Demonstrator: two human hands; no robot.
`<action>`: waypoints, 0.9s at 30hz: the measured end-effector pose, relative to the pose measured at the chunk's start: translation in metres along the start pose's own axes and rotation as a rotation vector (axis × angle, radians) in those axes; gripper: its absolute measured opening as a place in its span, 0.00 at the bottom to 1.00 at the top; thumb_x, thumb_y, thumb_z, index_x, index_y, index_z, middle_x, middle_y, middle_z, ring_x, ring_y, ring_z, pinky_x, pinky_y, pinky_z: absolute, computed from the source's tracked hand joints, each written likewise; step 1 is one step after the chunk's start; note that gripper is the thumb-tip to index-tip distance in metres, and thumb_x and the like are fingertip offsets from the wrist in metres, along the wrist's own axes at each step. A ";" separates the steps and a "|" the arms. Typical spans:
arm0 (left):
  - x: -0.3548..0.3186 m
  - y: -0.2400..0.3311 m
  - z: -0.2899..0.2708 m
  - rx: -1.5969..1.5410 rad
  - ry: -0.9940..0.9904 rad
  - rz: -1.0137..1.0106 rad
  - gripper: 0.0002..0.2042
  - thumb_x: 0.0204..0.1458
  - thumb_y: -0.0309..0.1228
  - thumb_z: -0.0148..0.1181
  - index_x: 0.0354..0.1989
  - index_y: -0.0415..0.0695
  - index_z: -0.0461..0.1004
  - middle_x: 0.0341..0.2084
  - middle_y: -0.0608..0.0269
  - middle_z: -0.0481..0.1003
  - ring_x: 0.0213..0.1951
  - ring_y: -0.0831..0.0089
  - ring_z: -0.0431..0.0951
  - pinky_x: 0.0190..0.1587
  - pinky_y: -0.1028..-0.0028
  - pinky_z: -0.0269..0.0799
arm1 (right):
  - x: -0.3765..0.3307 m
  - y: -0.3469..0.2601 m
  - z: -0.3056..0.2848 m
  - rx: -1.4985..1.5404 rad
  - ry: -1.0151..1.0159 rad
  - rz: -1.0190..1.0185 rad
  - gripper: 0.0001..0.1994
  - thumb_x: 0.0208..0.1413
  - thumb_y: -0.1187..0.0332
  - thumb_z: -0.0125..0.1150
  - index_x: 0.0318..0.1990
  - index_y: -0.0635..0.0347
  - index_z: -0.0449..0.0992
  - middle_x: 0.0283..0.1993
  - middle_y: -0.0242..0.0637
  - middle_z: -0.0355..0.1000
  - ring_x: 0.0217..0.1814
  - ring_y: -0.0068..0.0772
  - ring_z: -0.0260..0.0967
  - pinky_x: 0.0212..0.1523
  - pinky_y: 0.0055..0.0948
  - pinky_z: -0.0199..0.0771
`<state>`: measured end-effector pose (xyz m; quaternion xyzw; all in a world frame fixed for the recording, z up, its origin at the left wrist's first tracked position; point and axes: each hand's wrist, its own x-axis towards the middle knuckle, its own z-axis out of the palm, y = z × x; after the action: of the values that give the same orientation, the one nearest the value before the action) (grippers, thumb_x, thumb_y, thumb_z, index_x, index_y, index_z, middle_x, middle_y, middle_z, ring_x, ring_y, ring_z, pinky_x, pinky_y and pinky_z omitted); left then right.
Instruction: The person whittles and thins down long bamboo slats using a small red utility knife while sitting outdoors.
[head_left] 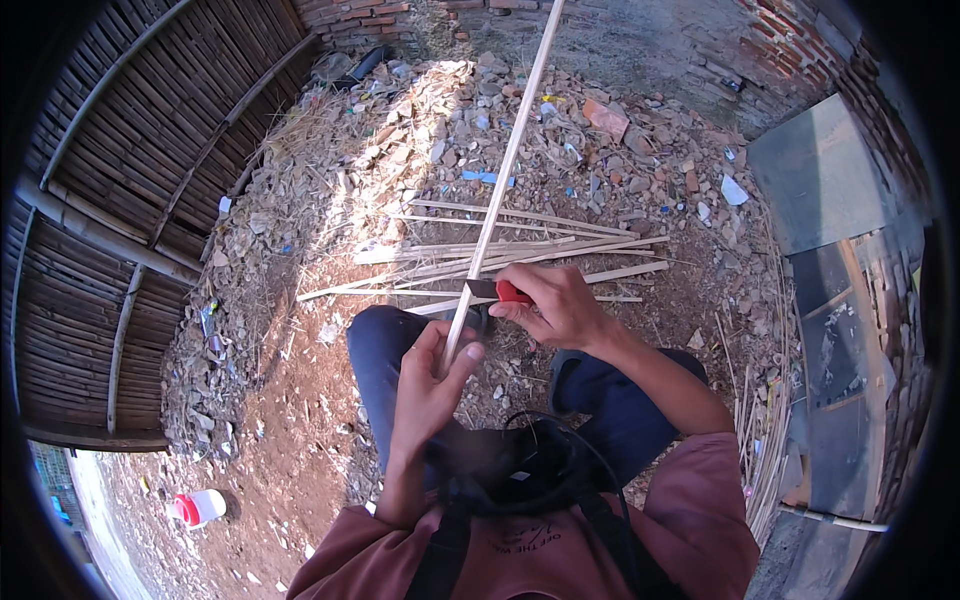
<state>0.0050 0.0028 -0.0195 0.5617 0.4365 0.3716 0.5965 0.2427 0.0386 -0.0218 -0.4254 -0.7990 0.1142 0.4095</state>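
Observation:
A long pale bamboo strip [512, 150] slants up and away from me, its near end in my left hand [432, 378]. The fingers of that hand are wrapped round the strip, with the thumb along its right side. My right hand [560, 305] is closed on the red handle of a knife [514, 291]. The knife's dark blade points left and touches the strip a little above my left hand. Beyond my knees, several more bamboo strips [540, 247] lie loosely in a pile on the ground.
Rubble and dry litter [400, 150] cover the ground up to a brick wall [640, 50]. A bamboo-slat wall [110, 110] stands at the left, and flat panels [820, 180] lean at the right. A white jug with a red lid [205, 508] lies at the lower left.

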 end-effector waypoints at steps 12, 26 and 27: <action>0.005 -0.005 -0.002 -0.088 -0.010 0.026 0.13 0.61 0.22 0.71 0.50 0.37 0.74 0.39 0.67 0.81 0.40 0.86 0.77 0.42 0.81 0.73 | -0.001 -0.012 0.014 0.024 -0.105 -0.035 0.20 0.61 0.49 0.71 0.42 0.58 0.79 0.33 0.40 0.81 0.30 0.46 0.81 0.29 0.41 0.80; 0.005 0.005 0.002 -0.148 0.036 0.070 0.12 0.64 0.24 0.67 0.52 0.36 0.75 0.42 0.64 0.82 0.43 0.84 0.79 0.45 0.79 0.77 | -0.003 -0.016 0.015 0.049 -0.087 -0.044 0.17 0.65 0.57 0.67 0.49 0.62 0.79 0.36 0.41 0.81 0.31 0.46 0.81 0.29 0.41 0.79; 0.004 0.006 0.002 -0.154 0.058 0.078 0.11 0.64 0.24 0.67 0.52 0.35 0.75 0.41 0.64 0.82 0.42 0.83 0.79 0.44 0.79 0.77 | -0.004 -0.016 0.015 0.051 -0.074 -0.015 0.16 0.65 0.58 0.68 0.50 0.61 0.78 0.36 0.41 0.81 0.31 0.46 0.81 0.29 0.41 0.79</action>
<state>0.0085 0.0068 -0.0145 0.5198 0.4016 0.4432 0.6100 0.2227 0.0283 -0.0249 -0.4043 -0.8136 0.1470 0.3912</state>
